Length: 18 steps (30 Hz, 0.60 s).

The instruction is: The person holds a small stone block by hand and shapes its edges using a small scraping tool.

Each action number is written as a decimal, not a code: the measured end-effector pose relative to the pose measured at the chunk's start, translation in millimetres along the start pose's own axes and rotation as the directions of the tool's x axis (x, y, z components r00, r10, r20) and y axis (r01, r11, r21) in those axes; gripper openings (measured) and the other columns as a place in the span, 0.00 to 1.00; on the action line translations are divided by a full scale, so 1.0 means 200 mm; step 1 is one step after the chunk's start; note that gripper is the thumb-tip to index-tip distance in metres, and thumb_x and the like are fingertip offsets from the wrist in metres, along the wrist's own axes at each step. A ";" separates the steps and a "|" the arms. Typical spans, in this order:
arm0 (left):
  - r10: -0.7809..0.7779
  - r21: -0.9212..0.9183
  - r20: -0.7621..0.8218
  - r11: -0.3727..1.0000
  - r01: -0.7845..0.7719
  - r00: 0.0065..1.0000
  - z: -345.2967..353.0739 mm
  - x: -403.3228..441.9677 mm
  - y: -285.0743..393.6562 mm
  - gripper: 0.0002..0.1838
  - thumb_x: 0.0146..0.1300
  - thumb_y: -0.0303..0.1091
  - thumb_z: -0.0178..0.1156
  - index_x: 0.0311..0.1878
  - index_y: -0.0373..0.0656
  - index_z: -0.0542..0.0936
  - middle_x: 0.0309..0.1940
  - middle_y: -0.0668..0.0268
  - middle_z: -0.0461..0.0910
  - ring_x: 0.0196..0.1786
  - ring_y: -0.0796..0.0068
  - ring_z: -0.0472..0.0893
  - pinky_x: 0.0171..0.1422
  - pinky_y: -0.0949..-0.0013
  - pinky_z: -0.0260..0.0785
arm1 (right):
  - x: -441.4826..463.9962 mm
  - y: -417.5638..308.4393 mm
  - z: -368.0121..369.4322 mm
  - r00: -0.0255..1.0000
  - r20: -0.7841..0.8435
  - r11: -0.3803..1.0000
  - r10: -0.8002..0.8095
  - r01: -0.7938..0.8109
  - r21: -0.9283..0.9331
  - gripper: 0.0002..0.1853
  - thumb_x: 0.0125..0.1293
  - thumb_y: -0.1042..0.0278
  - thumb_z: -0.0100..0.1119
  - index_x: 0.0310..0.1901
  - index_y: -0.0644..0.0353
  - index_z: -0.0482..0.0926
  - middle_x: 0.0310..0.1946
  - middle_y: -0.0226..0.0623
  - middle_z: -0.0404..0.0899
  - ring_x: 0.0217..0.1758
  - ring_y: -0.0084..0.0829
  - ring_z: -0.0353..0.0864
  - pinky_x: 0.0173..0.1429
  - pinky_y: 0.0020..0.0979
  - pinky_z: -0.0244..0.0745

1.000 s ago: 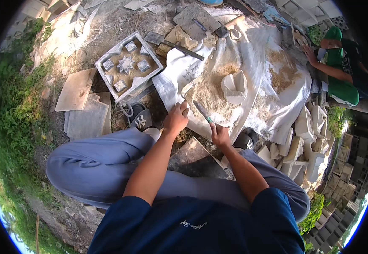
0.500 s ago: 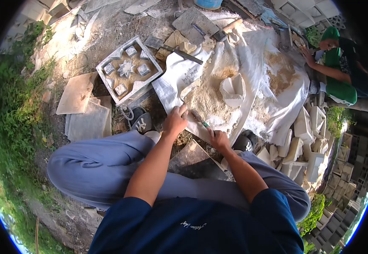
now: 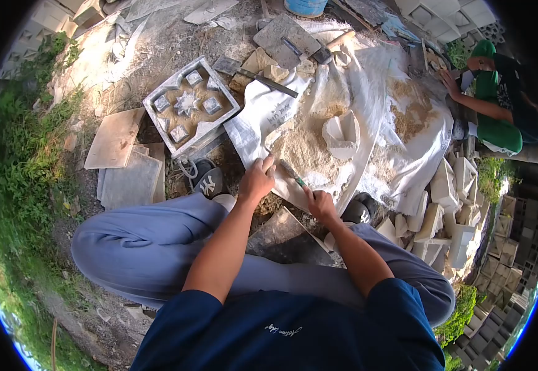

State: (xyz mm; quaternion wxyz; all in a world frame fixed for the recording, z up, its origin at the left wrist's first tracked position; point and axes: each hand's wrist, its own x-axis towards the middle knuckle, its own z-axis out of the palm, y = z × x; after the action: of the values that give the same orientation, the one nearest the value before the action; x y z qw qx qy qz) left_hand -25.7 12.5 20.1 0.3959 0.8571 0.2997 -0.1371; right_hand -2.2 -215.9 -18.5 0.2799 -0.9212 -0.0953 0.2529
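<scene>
My left hand [image 3: 257,180] is closed, its fingertips at the near edge of a pale, stone-like piece [image 3: 277,137]. In my right hand [image 3: 320,204] is a slim green-handled tool [image 3: 299,180], its narrow, dusty blade angled up and left toward my left hand. The exact kind of tool is too small to tell. Both hands are over the near edge of a white sack sheet [image 3: 253,114] strewn with pale powder [image 3: 306,145]. A hollow, angular pale block [image 3: 341,134] sits in the powder, right of the tool.
A square mould [image 3: 159,133] with star and block shapes lies left. Beyond are a flat trowel [image 3: 286,39], a hammer [image 3: 322,54] and a dark metal bar [image 3: 269,82]. Flat slabs [image 3: 115,137] lie left; pale blocks [image 3: 445,185] pile right. Another person [image 3: 490,102] crouches far right.
Both hands keep almost the same position and grip. The view has shifted very slightly; nothing was picked up or let go.
</scene>
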 end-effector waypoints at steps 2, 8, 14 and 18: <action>-0.037 -0.003 0.026 0.999 0.037 0.999 0.01 -0.01 0.00 0.22 0.67 0.48 0.55 0.56 0.43 0.75 0.52 0.46 0.79 0.55 0.40 0.77 0.57 0.48 0.71 | 0.03 -0.02 -0.01 1.000 0.008 0.998 0.024 -0.025 0.059 0.31 0.73 0.45 0.50 0.23 0.69 0.78 0.22 0.64 0.75 0.30 0.65 0.76 0.37 0.54 0.70; -0.035 0.034 -0.001 0.999 0.035 0.999 0.03 0.00 -0.01 0.22 0.67 0.49 0.55 0.57 0.44 0.75 0.52 0.46 0.79 0.56 0.40 0.77 0.56 0.48 0.71 | -0.03 -0.01 -0.01 0.997 -0.040 0.998 -0.070 0.070 -0.001 0.36 0.74 0.42 0.47 0.22 0.71 0.76 0.22 0.64 0.74 0.29 0.60 0.78 0.38 0.52 0.69; -0.062 0.036 0.009 0.997 0.062 0.998 0.00 0.00 0.00 0.21 0.66 0.49 0.56 0.53 0.43 0.75 0.51 0.45 0.80 0.54 0.39 0.78 0.57 0.47 0.71 | 0.04 -0.08 -0.04 0.991 0.071 0.994 0.109 -0.110 0.016 0.35 0.73 0.40 0.46 0.26 0.70 0.80 0.24 0.65 0.76 0.32 0.64 0.78 0.40 0.53 0.72; -0.010 0.006 -0.026 1.000 0.010 1.000 0.06 0.03 -0.07 0.22 0.66 0.49 0.55 0.53 0.42 0.75 0.50 0.46 0.80 0.54 0.39 0.78 0.56 0.47 0.71 | -0.01 -0.06 -0.06 0.999 -0.013 0.993 0.051 -0.050 0.106 0.34 0.73 0.41 0.47 0.27 0.70 0.80 0.24 0.66 0.75 0.30 0.64 0.77 0.38 0.53 0.70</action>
State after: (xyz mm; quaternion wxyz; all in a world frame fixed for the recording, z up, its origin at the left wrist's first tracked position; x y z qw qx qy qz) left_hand -28.4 13.5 1.6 0.3886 0.8585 0.3088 -0.1287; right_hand 1.1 -211.3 -2.2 0.3225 -0.9092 -0.0563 0.2572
